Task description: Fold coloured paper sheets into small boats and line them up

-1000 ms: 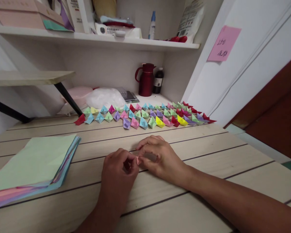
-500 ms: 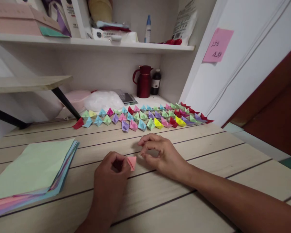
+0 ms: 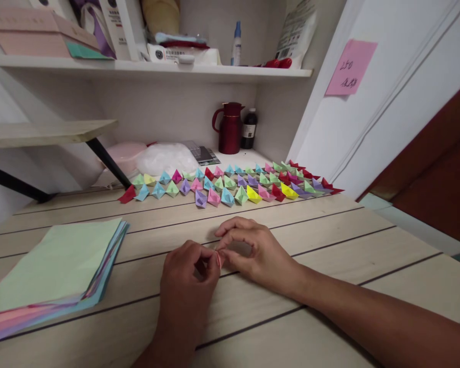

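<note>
- Pale surface (image 3: 291,322), striped with dark lines
- Paper boats (image 3: 227,197), multicoloured, set in rows beyond
- Sheets (image 3: 57,266), stacked at left, green uppermost
- Pink folded paper (image 3: 220,260), small, held between left hand (image 3: 188,266) and right hand (image 3: 257,250), partly hidden
- Fingers of both: pinched with thumbs on the paper

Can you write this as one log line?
left hand: pinching pink paper | right hand: touching it | paper boats: rows beyond
</note>
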Demonstrator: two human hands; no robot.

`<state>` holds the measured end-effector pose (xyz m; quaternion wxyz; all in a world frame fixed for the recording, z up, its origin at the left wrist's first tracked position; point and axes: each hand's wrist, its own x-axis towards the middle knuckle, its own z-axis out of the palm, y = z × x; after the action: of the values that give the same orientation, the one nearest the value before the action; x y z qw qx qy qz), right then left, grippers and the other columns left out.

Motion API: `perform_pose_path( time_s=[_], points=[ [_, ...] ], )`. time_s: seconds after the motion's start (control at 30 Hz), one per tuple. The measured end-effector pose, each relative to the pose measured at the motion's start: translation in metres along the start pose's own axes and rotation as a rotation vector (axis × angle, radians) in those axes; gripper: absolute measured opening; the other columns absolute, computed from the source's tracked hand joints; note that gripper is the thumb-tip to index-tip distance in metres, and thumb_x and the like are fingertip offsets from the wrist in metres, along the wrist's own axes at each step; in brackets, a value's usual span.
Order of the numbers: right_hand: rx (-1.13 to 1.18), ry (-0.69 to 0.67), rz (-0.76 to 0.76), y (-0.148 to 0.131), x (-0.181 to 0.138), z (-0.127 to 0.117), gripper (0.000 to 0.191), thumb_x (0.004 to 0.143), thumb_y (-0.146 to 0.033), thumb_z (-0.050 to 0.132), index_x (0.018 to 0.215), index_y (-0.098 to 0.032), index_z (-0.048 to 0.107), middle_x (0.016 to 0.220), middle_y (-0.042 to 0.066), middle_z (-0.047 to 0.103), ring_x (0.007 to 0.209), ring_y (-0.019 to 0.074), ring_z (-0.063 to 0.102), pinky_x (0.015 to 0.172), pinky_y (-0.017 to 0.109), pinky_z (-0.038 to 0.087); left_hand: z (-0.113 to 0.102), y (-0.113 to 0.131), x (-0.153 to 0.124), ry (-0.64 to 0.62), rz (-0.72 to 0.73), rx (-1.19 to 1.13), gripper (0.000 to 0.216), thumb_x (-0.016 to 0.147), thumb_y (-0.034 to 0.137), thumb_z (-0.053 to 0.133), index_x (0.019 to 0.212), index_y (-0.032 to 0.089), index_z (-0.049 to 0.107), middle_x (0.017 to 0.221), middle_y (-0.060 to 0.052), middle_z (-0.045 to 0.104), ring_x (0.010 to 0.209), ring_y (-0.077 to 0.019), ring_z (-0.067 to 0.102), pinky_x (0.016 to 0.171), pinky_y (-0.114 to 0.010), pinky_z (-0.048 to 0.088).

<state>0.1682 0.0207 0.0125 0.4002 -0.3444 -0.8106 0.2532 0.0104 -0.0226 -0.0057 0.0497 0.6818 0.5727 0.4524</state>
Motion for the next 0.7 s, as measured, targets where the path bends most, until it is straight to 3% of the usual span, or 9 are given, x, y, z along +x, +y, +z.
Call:
perform_pose_path(
  time_s=[0.33,0.7],
  points=[
    [-0.169,0.001,-0.064,-0.0011,-0.0003,0.003,0.014,0.069,-0.007,0.065,0.072,-0.019,0.058,0.09,0.0,0.067,0.088,0.0172,0.062,0.085,0.035,0.041,0.0022,0.0031,0.0001,-0.03,-0.051,-0.037,0.015,0.074,0.017,0.058,0.06,0.021,0.055,0.058,0.005,0.057,0.056,-0.0113,0.052,0.058,-0.025,0.041],
    [-0.128,0.019,-0.045,-0.0008,0.0015,0.0,0.018,0.067,-0.002,0.064,0.072,-0.019,0.058,0.09,0.0,0.068,0.09,0.017,0.062,0.084,0.034,0.042,0.0001,0.0037,0.0012,-0.038,-0.144,-0.143,0.015,0.072,0.016,0.06,0.059,0.021,0.057,0.056,0.007,0.058,0.05,-0.0085,0.051,0.052,-0.021,0.04]
  ],
)
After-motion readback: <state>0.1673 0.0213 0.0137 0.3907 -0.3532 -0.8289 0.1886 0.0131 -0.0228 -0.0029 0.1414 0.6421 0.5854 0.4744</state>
